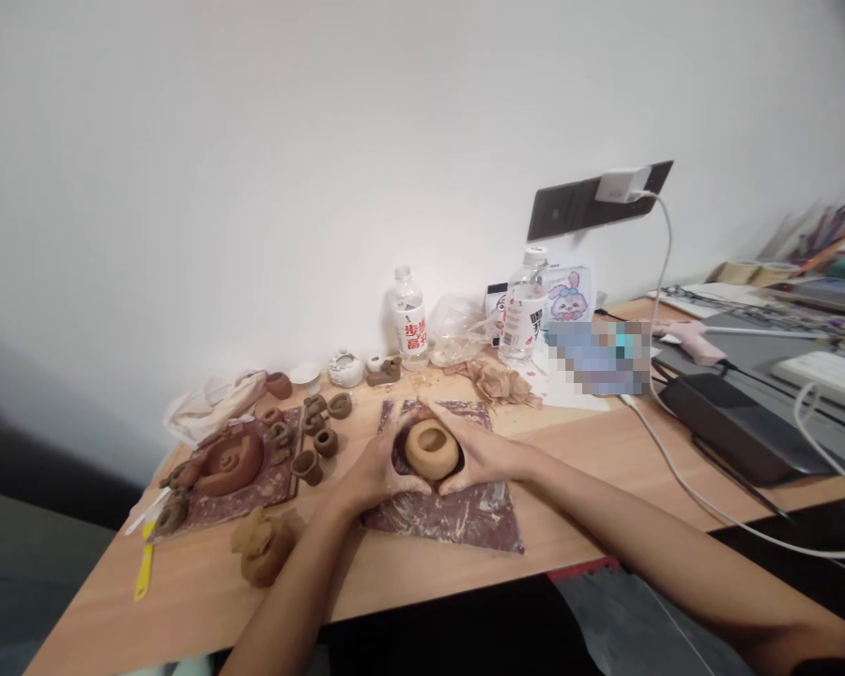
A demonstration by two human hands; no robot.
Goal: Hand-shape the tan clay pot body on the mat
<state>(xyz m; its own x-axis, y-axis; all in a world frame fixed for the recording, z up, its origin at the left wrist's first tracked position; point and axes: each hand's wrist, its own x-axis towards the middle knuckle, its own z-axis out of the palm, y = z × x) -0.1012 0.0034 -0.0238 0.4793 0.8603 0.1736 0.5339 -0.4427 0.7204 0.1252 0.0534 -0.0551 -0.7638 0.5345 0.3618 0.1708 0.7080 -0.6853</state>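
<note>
clay pot (432, 449) between hands (375, 462), clay cups (325, 442), bottles (408, 317)

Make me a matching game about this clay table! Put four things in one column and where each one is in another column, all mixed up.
Things:
1. Hollow clay pot
2. Lump of clay
3. Plastic water bottle
4. Yellow plastic strip

Places:
A. Standing by the wall
B. Lying near the left edge of the wooden table
C. Cupped between the left hand and right hand
D. Sitting on the table beside the left forearm

Right pairs: 1-C, 2-D, 3-A, 4-B
</note>
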